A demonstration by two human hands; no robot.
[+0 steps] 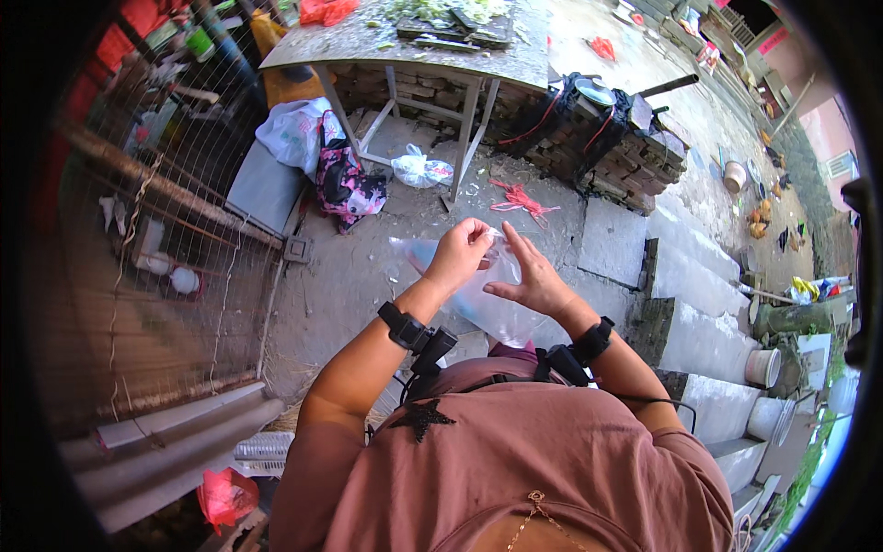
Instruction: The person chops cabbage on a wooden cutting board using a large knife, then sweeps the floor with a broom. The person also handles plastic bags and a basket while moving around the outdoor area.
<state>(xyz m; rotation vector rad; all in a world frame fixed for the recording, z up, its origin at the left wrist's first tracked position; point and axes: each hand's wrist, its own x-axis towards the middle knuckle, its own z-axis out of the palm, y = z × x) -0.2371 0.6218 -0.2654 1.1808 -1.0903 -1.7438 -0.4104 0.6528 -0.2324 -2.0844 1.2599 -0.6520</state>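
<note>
A translucent plastic bag point(507, 314) hangs in front of my body, with faint blue and reddish patches showing through it. My left hand point(459, 252) pinches the bag's gathered top between thumb and fingers. Close beside that top is my right hand point(534, 279), its thumb and fingers spread apart. Whether its fingertips touch the plastic I cannot tell. A tangle of red plastic twine point(521, 200) lies on the concrete floor just beyond my hands.
Ahead stands a table point(310, 55) bearing a cutting board point(414, 31), a cleaver and chopped greens. Beneath it sits a knotted white bag point(421, 169). Wire mesh fencing point(186, 207) runs along the left. Concrete steps point(697, 276) and a low brick wall point(621, 162) flank the right.
</note>
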